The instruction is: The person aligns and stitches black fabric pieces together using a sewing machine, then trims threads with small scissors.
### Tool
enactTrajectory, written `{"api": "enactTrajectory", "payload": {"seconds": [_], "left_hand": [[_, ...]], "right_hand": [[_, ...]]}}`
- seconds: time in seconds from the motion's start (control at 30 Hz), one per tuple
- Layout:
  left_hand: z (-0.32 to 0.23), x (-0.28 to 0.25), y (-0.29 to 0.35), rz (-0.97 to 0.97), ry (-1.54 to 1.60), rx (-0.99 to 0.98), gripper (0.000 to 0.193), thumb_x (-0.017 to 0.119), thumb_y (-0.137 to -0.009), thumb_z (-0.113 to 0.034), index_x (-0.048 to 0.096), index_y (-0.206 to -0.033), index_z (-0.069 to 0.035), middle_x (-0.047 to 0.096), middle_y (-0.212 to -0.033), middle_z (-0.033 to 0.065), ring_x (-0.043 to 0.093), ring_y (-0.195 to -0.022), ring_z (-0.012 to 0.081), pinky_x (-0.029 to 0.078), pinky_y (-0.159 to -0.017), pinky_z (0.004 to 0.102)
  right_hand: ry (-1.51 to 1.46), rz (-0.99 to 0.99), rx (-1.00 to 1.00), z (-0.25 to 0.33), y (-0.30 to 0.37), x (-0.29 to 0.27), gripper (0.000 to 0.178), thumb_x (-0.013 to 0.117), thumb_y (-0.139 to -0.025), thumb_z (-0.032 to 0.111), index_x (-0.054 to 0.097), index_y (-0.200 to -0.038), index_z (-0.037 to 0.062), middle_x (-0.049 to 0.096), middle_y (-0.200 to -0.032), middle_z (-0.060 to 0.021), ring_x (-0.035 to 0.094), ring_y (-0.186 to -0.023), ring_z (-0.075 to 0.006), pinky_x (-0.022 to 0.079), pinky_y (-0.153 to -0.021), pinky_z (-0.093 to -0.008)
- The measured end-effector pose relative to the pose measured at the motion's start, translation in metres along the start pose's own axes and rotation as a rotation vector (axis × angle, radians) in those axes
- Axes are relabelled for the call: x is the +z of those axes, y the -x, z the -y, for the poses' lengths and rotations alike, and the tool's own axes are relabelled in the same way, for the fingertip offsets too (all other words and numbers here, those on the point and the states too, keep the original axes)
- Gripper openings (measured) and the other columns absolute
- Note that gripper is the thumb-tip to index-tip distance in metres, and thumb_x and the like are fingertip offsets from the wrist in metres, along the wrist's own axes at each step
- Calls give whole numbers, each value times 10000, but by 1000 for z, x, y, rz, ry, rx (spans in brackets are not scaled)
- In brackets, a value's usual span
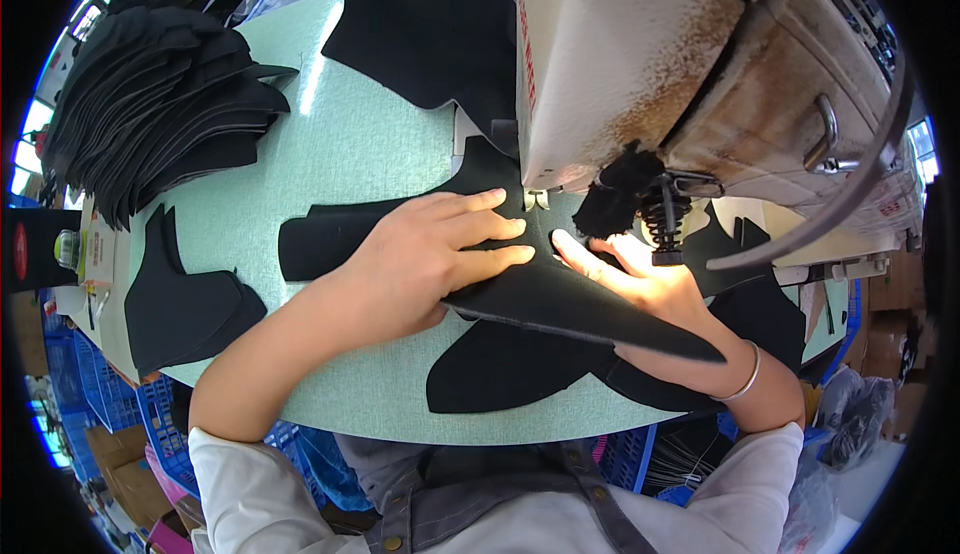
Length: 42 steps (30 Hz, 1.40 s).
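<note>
Guiding black piece point(550, 294) at presser foot point(537, 198), apparently stitching; left hand point(415, 254) spread flat atop, grasping nothing; right hand point(655, 284), grip unclear; next likely needs steady far-side feed.

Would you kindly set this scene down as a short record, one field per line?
Left hand: spread, palm down, on the black piece
Right hand: at the black piece's right side; grip unclear
Black piece: reaches the metal foot
Machine: white sewing machine, stained brown
Surface: pale green table
Far left: stack of black pieces
Right wrist: thin bracelet
</note>
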<state>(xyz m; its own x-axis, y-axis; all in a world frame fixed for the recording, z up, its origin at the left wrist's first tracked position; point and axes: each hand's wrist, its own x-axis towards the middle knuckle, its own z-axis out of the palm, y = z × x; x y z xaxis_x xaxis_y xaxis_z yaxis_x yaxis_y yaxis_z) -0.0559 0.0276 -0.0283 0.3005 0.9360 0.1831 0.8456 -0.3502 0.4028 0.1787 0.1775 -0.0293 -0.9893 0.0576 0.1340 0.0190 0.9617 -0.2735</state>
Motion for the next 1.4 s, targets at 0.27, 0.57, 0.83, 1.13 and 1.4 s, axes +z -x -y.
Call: {"api": "enactTrajectory", "payload": {"seconds": [0.27,0.57,0.83,1.13,1.4], "left_hand": [[-12,-24,-8,211,-79,-53,707,679,-610,46,558,-1298,-59,518,-1375,130,474,-1294,340,445,-1016,406],[-40,2,-6,120,-71,-181,580,630,-725,10,526,-1295,2,469,-1298,203,462,-1243,468,430,-1009,527],[2,-6,-2,155,81,-130,661,620,-608,139,665,-1194,-163,525,-1293,126,402,-1351,387,381,-1104,492],[-3,-14,-16,141,95,-150,648,653,-610,103,664,-1195,-175,522,-1300,119,385,-1367,352,350,-1115,513],[-14,1,-5,99,84,-180,579,603,-655,145,653,-1175,-106,539,-1237,131,474,-1293,388,399,-1062,575]], "right_hand": [[-180,-68,-68,3,-14,-30,450,639,-787,114,600,-1228,36,619,-1211,-136,638,-1002,-316,531,-837,-359],[-89,-84,-17,19,-8,-5,335,649,-752,64,614,-1080,10,633,-988,-131,610,-922,-319,502,-807,-389],[-34,149,33,-3,-5,-15,651,671,-726,122,511,-1355,80,591,-1298,-141,620,-1077,-338,516,-849,-390],[111,-30,-67,-10,-14,-15,316,626,-707,68,655,-1022,62,623,-842,-88,616,-757,-254,464,-709,-362],[114,277,80,-2,-7,-10,712,606,-686,2,516,-1384,114,622,-1248,-113,644,-1022,-264,516,-884,-362]]}}
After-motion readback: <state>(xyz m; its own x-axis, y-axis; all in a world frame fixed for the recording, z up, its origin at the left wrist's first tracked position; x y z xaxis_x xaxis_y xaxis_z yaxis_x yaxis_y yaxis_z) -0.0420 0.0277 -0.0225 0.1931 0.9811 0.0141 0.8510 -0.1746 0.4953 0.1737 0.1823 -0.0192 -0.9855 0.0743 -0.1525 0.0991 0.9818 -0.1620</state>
